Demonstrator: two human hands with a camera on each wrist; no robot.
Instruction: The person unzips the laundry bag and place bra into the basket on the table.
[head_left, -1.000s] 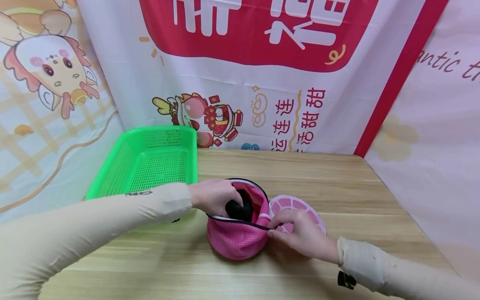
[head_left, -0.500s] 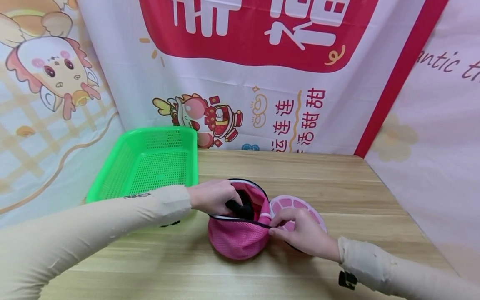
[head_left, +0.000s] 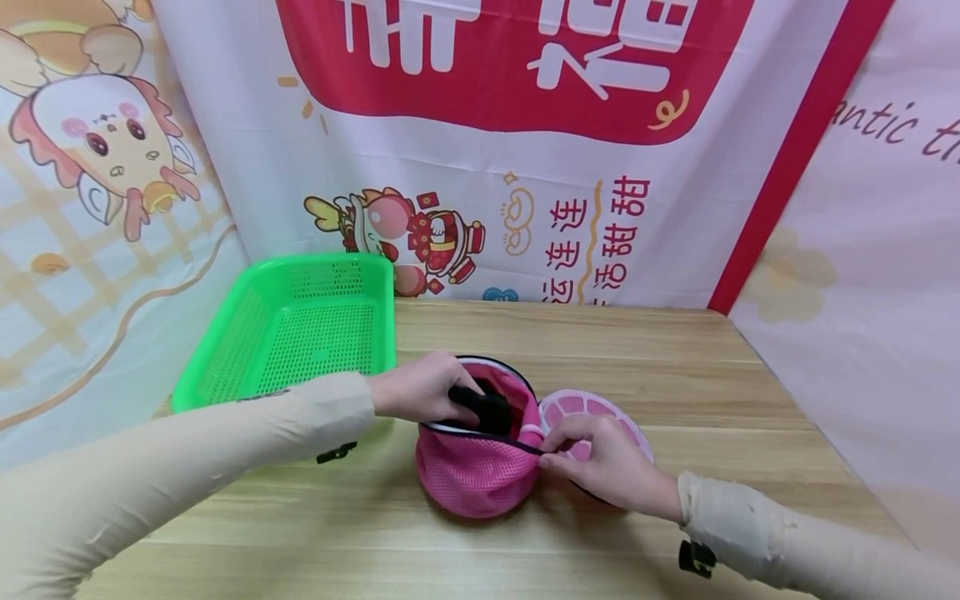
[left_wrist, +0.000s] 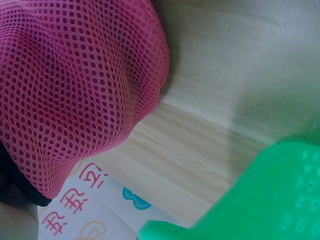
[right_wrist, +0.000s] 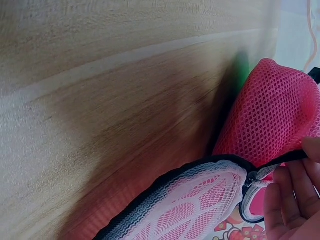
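A pink mesh laundry bag [head_left: 476, 479] stands on the wooden table, its round mouth unzipped and edged in black. At that mouth my left hand [head_left: 420, 388] grips a black item [head_left: 491, 408], whose kind I cannot tell; part of it is down inside the bag. My right hand [head_left: 611, 468] pinches the bag's dark rim on its right side, thumb against fingers. The bag's pink lid [head_left: 577, 406], patterned like a citrus slice, lies folded back beyond that hand. In the right wrist view the fingers [right_wrist: 295, 195] sit by the zipper edge.
A green plastic basket [head_left: 386, 333] with perforated walls stands to the left, behind my left forearm. Printed cloth hangs [head_left: 480, 167] rise behind the table [head_left: 675, 358] and along both sides.
My left hand has shifted slightly left and up with the black item, and more of that item shows at the bag's mouth. My right hand has kept its hold on the rim.
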